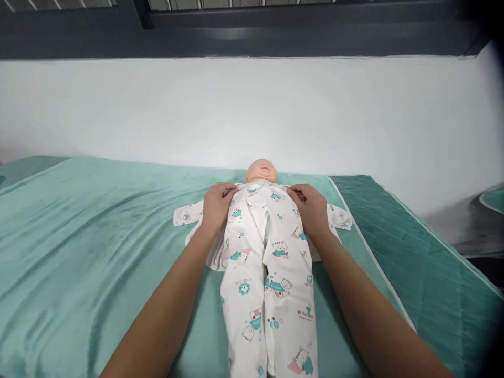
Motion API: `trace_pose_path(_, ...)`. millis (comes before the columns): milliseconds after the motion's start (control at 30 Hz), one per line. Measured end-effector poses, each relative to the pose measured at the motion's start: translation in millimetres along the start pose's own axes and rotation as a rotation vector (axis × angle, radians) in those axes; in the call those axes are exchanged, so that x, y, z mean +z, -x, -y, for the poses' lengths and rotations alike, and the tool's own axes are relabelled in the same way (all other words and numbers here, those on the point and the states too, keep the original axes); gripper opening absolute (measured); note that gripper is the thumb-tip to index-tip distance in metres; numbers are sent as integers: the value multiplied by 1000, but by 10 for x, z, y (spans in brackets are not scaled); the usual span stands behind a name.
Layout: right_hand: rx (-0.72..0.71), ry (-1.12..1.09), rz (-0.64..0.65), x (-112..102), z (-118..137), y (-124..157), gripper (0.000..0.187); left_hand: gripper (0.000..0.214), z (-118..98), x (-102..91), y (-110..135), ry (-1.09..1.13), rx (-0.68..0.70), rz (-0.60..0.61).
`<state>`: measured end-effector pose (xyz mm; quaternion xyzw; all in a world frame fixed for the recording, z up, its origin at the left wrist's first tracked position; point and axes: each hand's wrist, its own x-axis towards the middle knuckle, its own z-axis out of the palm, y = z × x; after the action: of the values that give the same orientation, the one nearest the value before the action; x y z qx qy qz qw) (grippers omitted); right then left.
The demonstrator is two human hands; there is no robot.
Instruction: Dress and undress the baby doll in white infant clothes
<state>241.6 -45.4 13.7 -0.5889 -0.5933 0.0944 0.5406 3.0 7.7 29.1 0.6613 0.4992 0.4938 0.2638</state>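
A baby doll (261,170) lies on its back, its head toward the wall. White baby pants (252,236) with a teal and pink animal print are spread over its body, waist edge just below the chin, legs stretching toward me. My left hand (216,207) pinches the waist's left corner between thumb and fingers. At the right corner, my right hand (309,207) grips the waist the same way. Beneath the pants, a matching baby top (188,214) shows its two sleeves and lower edges out to the sides. The doll's torso and limbs are hidden.
A light green sheet (98,236) with loose wrinkles covers the bed. Along the right runs a darker green quilted mattress pad (425,262). Behind the bed stands a white wall (236,110), with a dark metal frame (252,37) above it.
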Motion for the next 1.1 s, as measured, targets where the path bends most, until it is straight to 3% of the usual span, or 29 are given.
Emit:
trace_pose_path(67,-14,-72,90,78,10,-144,22,23,2,20,-98,69,-43,109)
trace_pose_path(233,121,-205,330,135,-31,-314,29,28,-55,-62,-205,140,-73,431)
trace_pose_path(367,75,-218,492,29,-63,-324,31,26,-66,-98,-251,78,-29,539)
trace_pose_path(500,55,-150,518,14,-79,-368,31,24,3,20,-324,95,3,438)
trace_pose_path(667,133,35,322,184,-175,-462,30,24,112,196,-404,28,-35,260)
trace_pose_path(767,144,27,237,264,-229,-443,27,16,142,240,-393,25,-25,214)
trace_pose_path(867,105,-61,202,266,-238,-362,20,13,147,235,-349,97,20,244)
trace_pose_path(967,-16,-57,222,203,-233,-255,28,23,163,190,-266,55,49,276)
trace_pose_path(1100,-91,-71,197,76,-229,-8,35,31,201,69,46,-42,171,184)
